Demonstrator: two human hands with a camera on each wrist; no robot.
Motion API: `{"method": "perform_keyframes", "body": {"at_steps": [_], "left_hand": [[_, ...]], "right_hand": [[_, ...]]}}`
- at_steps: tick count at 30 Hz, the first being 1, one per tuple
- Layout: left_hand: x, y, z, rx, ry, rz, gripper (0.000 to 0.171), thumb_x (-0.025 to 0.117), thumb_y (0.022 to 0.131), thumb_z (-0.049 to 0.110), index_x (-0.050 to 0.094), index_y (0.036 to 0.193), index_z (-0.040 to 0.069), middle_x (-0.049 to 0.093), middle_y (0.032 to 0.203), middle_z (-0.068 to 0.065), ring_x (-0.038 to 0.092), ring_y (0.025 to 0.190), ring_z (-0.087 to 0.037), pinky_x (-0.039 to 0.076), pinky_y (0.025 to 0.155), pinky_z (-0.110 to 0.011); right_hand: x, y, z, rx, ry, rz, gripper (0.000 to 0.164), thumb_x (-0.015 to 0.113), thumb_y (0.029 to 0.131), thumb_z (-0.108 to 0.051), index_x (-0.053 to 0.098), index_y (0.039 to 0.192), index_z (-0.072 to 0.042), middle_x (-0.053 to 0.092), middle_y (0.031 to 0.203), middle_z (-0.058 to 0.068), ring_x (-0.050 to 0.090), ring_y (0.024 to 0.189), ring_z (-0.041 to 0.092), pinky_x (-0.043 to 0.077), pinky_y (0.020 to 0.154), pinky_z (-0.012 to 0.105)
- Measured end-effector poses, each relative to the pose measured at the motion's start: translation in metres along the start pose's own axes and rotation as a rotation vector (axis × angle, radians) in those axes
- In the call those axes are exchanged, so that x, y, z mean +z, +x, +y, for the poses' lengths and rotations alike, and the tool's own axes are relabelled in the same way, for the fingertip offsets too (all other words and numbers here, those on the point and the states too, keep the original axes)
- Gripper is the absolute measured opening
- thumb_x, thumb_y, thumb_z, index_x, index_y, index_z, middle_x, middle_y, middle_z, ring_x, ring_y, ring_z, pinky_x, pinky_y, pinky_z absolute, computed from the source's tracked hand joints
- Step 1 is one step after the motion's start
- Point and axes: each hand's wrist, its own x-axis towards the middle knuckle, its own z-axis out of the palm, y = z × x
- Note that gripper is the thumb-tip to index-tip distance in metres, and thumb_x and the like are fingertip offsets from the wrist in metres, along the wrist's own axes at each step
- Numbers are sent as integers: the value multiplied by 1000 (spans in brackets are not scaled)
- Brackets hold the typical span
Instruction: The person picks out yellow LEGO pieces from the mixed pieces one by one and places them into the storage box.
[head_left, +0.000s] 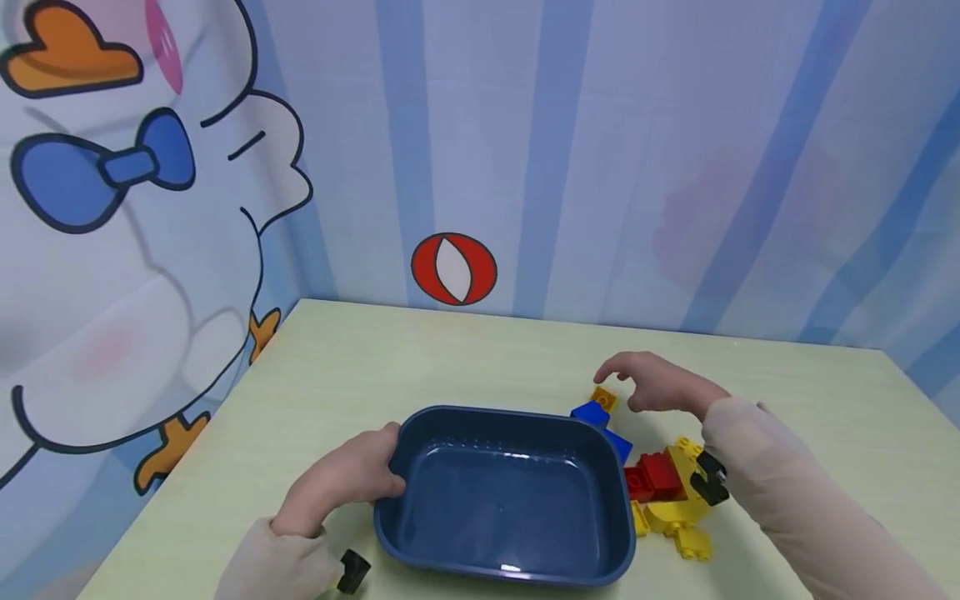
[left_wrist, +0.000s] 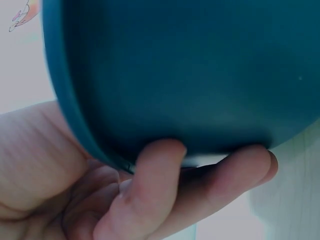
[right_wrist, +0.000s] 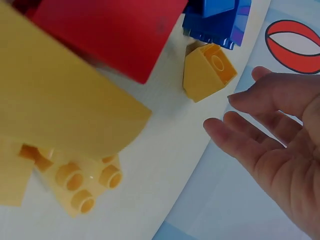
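A dark blue plastic tray (head_left: 502,508) with bare insides sits at the table's front. My left hand (head_left: 341,475) grips its left rim, and in the left wrist view the fingers (left_wrist: 160,180) curl against the tray wall (left_wrist: 165,85). My right hand (head_left: 660,383) hovers over the far end of a brick pile, fingers bent and apart, holding nothing. Closest to it is an orange-yellow sloped brick (right_wrist: 206,72), with a gap between in the right wrist view. Blue bricks (head_left: 591,414) lie beside that brick, near the tray's far right corner.
Red bricks (head_left: 660,477) and several yellow bricks (head_left: 693,542) lie right of the tray, under the right forearm. A pale table (head_left: 420,350) runs back to a striped, printed curtain (head_left: 480,150). A cartoon bird (head_left: 135,275) is printed on the left side.
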Motion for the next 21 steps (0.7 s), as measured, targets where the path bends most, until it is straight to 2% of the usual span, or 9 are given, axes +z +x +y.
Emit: {"method": "perform_keyframes", "body": {"at_steps": [6,13,17,21], "left_hand": [[1,0,-1,-1,2,3,70,64,78,1,29,135,-15,59,99,-18,56,56,-17,45,54,-30],[1,0,-1,10,-4,6,69,65,77,1,29,135,-15,59,98,-16,55,57,-18,45,55,-30],[1,0,-1,10,2,7,70,65,77,1,29,135,-15,59,101,-18,55,58,-17,45,55,-30],[1,0,-1,12,8,11,70,65,77,1,29,136,-15,59,95,-16,55,56,-17,44,54,-29]], "right_hand": [[5,9,5,12,18,-23,54,61,69,19,58,120,-1,52,126,20,48,112,42,50,80,43],[12,18,4,31,8,-58,52,64,68,20,61,115,-3,53,124,19,49,112,41,52,78,41],[14,23,5,33,-10,-55,48,65,68,20,63,111,-2,57,119,17,51,109,39,52,77,39],[15,27,7,12,-45,-35,43,64,67,20,66,105,-1,62,110,15,54,103,37,53,73,36]]}}
